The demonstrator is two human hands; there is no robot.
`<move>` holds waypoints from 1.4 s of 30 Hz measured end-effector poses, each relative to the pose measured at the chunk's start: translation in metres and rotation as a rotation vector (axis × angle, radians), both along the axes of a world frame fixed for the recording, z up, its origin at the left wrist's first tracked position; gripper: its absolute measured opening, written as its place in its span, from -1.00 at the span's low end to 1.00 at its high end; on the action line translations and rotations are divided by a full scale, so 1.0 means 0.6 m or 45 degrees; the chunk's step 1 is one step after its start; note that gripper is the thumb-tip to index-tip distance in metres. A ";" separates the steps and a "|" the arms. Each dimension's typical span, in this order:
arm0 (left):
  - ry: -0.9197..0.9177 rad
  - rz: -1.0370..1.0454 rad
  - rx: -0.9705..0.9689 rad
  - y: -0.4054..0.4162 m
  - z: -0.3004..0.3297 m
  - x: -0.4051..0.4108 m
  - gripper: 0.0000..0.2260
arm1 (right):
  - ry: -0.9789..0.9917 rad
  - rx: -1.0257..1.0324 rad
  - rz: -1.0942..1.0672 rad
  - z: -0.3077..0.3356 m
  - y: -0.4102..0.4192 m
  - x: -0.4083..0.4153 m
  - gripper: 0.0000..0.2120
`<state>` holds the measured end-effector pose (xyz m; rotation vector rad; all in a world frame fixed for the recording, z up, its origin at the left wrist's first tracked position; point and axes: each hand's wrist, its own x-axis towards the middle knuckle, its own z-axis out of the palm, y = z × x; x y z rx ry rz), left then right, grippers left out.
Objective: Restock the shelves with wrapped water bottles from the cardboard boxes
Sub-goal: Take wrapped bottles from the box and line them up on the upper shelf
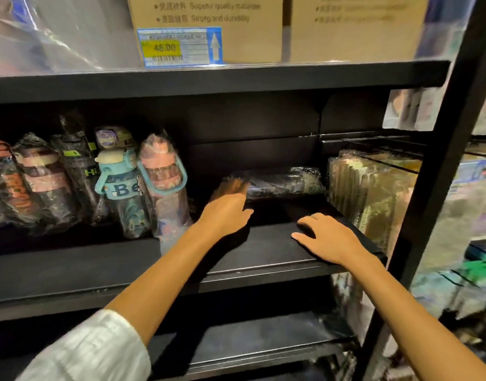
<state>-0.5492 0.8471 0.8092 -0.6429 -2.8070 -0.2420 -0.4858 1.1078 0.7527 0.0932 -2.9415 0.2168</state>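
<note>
A dark wrapped water bottle lies on its side at the back of the black middle shelf. My left hand reaches in with straight fingers that touch the bottle's left end. Nearer the shelf's front edge, my right hand rests palm down with relaxed fingers and holds nothing. To the left stand several wrapped bottles, among them a pink one and a blue one that lean together.
Flat wrapped packs stand at the shelf's right end. Cardboard boxes with a 46.00 price tag sit on the shelf above. A black upright post borders the right side. A lower shelf shows below.
</note>
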 end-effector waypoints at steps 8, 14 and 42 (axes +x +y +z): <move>0.252 -0.034 -0.241 0.082 -0.002 -0.164 -0.08 | -0.182 -0.073 0.238 -0.002 0.024 0.063 -0.14; 0.096 0.016 -0.280 0.096 -0.028 -0.220 -0.05 | -0.211 0.011 0.272 -0.011 0.031 0.055 0.04; 0.063 -0.074 -0.175 0.190 -0.019 -0.257 -0.16 | -0.200 0.100 0.308 -0.018 0.027 0.054 0.09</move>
